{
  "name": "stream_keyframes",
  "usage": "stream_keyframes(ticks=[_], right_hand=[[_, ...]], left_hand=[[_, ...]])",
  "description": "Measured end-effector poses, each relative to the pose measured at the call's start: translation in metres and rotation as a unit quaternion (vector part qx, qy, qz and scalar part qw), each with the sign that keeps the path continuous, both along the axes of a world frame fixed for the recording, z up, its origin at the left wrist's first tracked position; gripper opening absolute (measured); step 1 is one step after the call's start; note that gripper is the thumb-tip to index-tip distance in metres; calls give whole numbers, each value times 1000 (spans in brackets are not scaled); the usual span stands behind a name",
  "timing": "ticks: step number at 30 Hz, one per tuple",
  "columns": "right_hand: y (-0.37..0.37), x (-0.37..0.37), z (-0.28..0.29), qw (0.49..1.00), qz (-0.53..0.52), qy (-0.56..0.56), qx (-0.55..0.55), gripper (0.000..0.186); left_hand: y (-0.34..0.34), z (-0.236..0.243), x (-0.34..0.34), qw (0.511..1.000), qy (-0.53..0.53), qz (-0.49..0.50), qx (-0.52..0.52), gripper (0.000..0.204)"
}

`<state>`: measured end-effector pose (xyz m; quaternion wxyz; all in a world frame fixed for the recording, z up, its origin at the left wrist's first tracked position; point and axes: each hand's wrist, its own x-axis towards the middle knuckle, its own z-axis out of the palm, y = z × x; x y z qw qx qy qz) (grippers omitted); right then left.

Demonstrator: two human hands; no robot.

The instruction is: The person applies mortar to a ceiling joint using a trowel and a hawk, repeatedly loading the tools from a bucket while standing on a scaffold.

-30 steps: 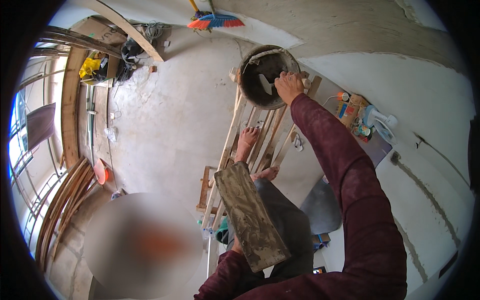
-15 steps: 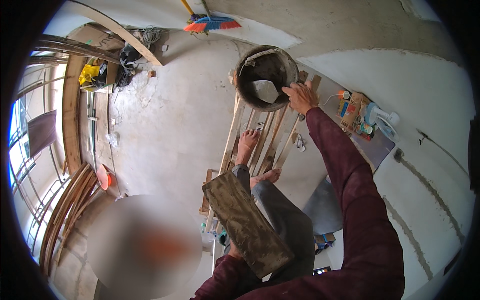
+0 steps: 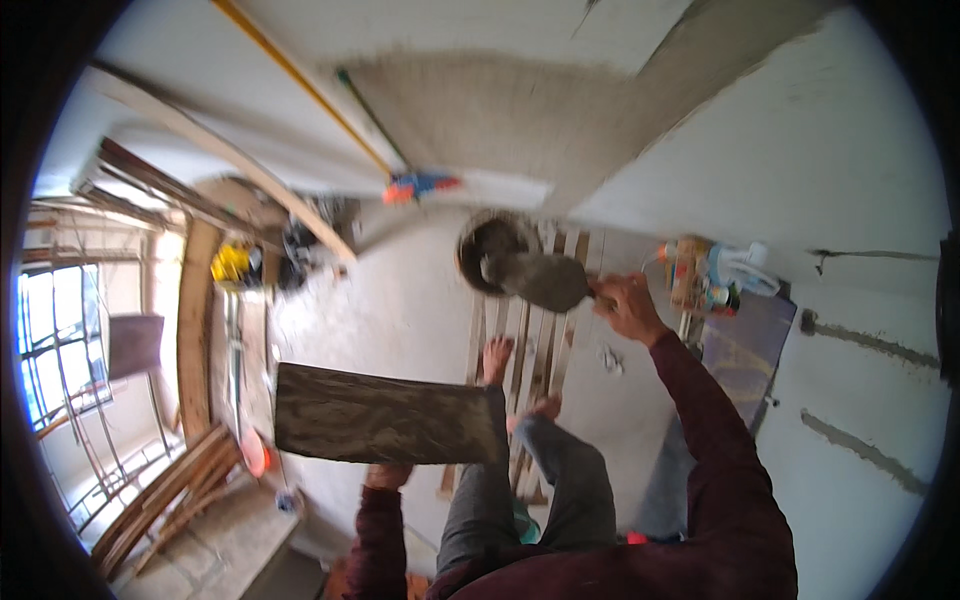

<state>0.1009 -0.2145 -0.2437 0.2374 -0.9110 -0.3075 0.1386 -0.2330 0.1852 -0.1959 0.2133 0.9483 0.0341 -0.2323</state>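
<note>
My right hand [image 3: 628, 308] is closed round the handle of a trowel [image 3: 545, 281], its blade covered by a lump of wet grey mortar. The trowel is held above the right side of a round bucket [image 3: 466, 270] with mortar inside, hiding part of its rim. At lower left, my left hand [image 3: 388, 476] holds a long rectangular mortar board [image 3: 390, 415] from below. Grey smears streak the board's upper face. Most of the left fingers are hidden beneath it.
My bare feet are on a slatted wooden platform [image 3: 545, 350], near the bucket. A broom [image 3: 420, 187] leans at the far wall. Along the right wall stand a cardboard box [image 3: 686, 270] and an electric fan [image 3: 742, 270]. Planks [image 3: 165, 500] are stacked at left, near a window [image 3: 60, 310].
My right hand has come away from the bucket's rim and now lifts a loaded trowel. The board has swung left and lies more crosswise. My view has tilted up toward the wall.
</note>
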Motion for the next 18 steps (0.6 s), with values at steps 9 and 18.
stream_keyframes(ticks=[9,18], right_hand=[[-72,-49,477,978,-33,-205,4,31],[-143,-120,659,934,-112,-330,81,28]], left_hand=[[16,373,244,857,-509,-76,-34,47],[-64,673,301,518,-817,-240,84,51]])
